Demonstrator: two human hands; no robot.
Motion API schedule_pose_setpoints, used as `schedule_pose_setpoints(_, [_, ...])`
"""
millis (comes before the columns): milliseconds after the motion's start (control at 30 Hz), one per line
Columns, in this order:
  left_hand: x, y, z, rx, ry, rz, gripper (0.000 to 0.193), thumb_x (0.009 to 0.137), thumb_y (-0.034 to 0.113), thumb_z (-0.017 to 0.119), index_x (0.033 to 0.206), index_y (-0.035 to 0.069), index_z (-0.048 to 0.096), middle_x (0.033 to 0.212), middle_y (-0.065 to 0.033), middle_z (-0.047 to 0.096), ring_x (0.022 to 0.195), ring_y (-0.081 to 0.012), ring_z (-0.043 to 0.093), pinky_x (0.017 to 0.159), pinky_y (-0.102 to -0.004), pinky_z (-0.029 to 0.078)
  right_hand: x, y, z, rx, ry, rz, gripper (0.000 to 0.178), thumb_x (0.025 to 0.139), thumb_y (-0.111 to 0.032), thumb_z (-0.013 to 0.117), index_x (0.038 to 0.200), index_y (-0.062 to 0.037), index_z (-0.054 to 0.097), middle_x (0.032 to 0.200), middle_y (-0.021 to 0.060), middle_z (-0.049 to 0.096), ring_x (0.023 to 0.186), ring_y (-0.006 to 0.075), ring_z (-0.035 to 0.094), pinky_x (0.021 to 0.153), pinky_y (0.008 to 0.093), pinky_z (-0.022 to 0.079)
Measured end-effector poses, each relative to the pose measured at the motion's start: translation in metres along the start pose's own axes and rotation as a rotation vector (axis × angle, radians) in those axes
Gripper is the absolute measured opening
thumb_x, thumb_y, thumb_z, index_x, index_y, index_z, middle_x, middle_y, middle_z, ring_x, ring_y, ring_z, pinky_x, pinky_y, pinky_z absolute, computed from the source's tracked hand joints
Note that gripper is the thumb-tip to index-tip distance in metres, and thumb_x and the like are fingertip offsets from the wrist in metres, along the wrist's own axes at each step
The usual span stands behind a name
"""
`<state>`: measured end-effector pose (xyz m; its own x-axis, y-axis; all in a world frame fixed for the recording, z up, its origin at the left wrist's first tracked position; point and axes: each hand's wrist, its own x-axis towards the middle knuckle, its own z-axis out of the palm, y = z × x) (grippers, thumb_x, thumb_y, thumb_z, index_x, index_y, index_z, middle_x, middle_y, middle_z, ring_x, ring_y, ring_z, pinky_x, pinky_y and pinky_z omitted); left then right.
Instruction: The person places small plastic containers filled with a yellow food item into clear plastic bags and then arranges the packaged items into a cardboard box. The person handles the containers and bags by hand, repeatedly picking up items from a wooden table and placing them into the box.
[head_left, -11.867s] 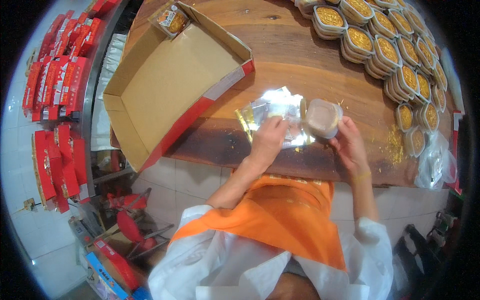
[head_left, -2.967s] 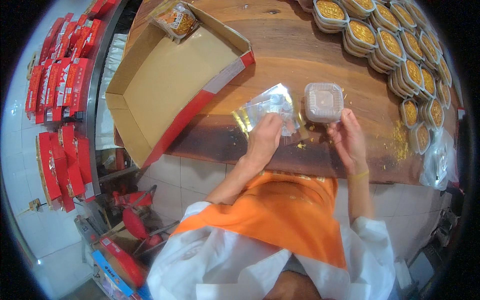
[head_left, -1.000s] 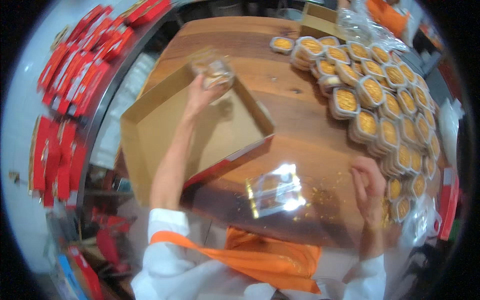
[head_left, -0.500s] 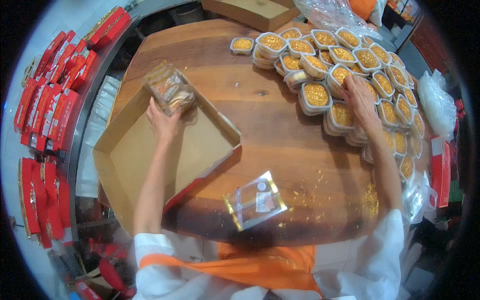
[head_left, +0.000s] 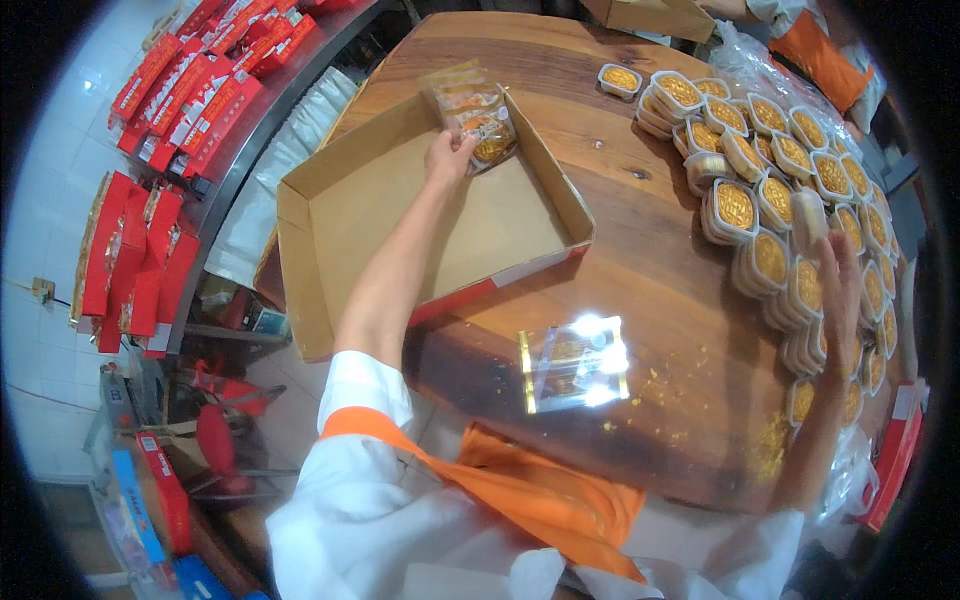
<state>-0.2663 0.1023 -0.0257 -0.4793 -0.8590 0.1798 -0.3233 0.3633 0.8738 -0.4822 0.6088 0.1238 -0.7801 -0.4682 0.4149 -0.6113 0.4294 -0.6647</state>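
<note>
Bagged: golden film-wrapped cake (head_left: 491, 140), 12 o'clock—my left hand (head_left: 448, 157) touching, grip unclear. Unbagged: clear-plastic cake tubs (head_left: 735, 207), 2 o'clock—right hand (head_left: 840, 272) grasping one tilted tub (head_left: 808, 216).

Apparently a bakery's packing room: clear tubs (head_left: 722, 232) of golden pastries (head_left: 735, 205) stand stacked on the right of a wooden desk (head_left: 660, 280), an open cardboard carton (head_left: 370, 215) on its left, red boxes (head_left: 128, 255) beyond its left edge.

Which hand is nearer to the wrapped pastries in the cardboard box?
Left. The left hand holds the wrapped pastries; the right hand is across the table, by the stacked plastic tubs.
</note>
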Motion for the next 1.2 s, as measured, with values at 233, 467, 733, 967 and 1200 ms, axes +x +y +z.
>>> schedule_pose_setpoints(233, [-0.008, 0.025, 0.005, 0.0, 0.166, 0.105, 0.029, 0.078, 0.025, 0.067, 0.097, 0.005, 0.057, 0.078, -0.0071, 0.062, 0.071, -0.015, 0.058, 0.067, -0.0299, 0.047, -0.051, -0.006, -0.012, 0.262, -0.109, 0.155, 0.012, 0.092, -0.018, 0.05, 0.091, -0.0065, 0.052, 0.077, -0.0056, 0.046, 0.066, 0.0027, 0.039, 0.058, 0.017, 0.032])
schedule_pose_setpoints(467, [-0.01, 0.009, 0.011, -0.04, 0.043, 0.078, 0.041, 0.072, 0.021, 0.072, 0.101, 0.001, 0.052, 0.086, -0.0088, 0.061, 0.078, -0.0167, 0.058, 0.074, -0.0291, 0.047, -0.079, -0.026, -0.007, 0.354, -0.225, 0.33, 0.01, 0.092, -0.016, 0.05, 0.087, -0.0076, 0.051, 0.074, -0.0065, 0.043, 0.066, 0.0026, 0.037, 0.058, 0.0171, 0.03])
schedule_pose_setpoints(733, [-0.011, -0.018, 0.019, 0.148, -0.09, 0.045, 0.066, 0.06, 0.022, 0.079, 0.109, 0.0, 0.041, 0.106, -0.0163, 0.057, 0.097, -0.0284, 0.057, 0.084, -0.0366, 0.045, -0.092, -0.023, 0.005, 0.397, -0.246, 0.27, 0.009, 0.092, -0.014, 0.049, 0.086, -0.0071, 0.05, 0.074, -0.0056, 0.042, 0.065, 0.0029, 0.037, 0.057, 0.0174, 0.031])
schedule_pose_setpoints(967, [-0.04, 0.034, 0.021, 0.339, 0.072, -0.018, 0.066, 0.068, 0.021, 0.073, 0.116, 0.0, 0.033, 0.12, -0.0199, 0.045, 0.106, -0.0357, 0.05, 0.087, -0.0425, 0.043, -0.112, -0.017, -0.001, 0.428, -0.244, 0.267, 0.009, 0.092, -0.013, 0.048, 0.087, -0.0062, 0.05, 0.076, -0.0046, 0.043, 0.065, 0.0033, 0.039, 0.058, 0.0172, 0.033])
schedule_pose_setpoints(1200, [-0.01, -0.015, 0.009, 0.241, 0.212, 0.18, 0.08, 0.069, 0.017, 0.071, 0.13, -0.001, 0.021, 0.123, -0.0241, 0.04, 0.117, -0.0363, 0.041, 0.095, -0.0426, 0.037, -0.126, -0.021, 0.011, 0.511, -0.244, 0.278, 0.011, 0.092, -0.015, 0.048, 0.089, -0.0055, 0.051, 0.078, -0.0041, 0.045, 0.067, 0.004, 0.04, 0.06, 0.0184, 0.035])
